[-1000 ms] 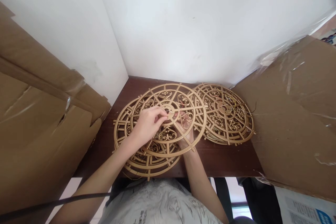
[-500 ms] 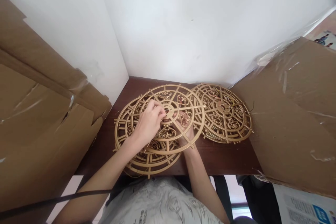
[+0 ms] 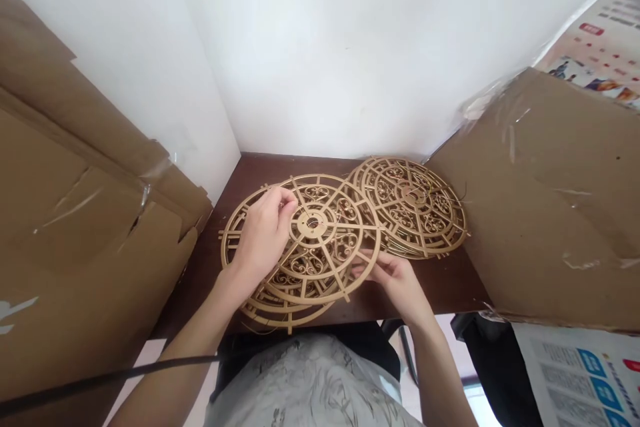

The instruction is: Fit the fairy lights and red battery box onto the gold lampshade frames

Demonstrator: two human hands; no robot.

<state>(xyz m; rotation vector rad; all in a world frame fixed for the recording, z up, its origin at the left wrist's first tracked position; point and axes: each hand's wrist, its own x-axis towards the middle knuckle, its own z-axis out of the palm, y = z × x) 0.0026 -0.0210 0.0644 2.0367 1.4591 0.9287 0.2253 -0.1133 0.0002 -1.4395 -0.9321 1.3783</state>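
A round gold lattice disc [image 3: 313,223] with a ring-shaped hub and curled scrolls lies tilted over other similar discs. My left hand [image 3: 267,220] is above its left side, thumb and fingertips pinched together near the hub; whatever is between them is too small to make out. At the disc's lower right edge, my right hand [image 3: 390,273] reaches partly under the rim, its fingers partly hidden behind the lattice. Several more gold discs form a stack [image 3: 415,207] at the right, with thin wires on top.
The discs rest on a dark brown tabletop [image 3: 435,293]. Cardboard [image 3: 80,227] stands at the left and more cardboard [image 3: 550,200] at the right. A white wall [image 3: 320,67] rises behind. A dark cord [image 3: 150,369] crosses at the lower left.
My right hand has moved from beneath the disc's centre out to its lower right rim. My left hand has shifted left, away from the hub. The view has shifted slightly.
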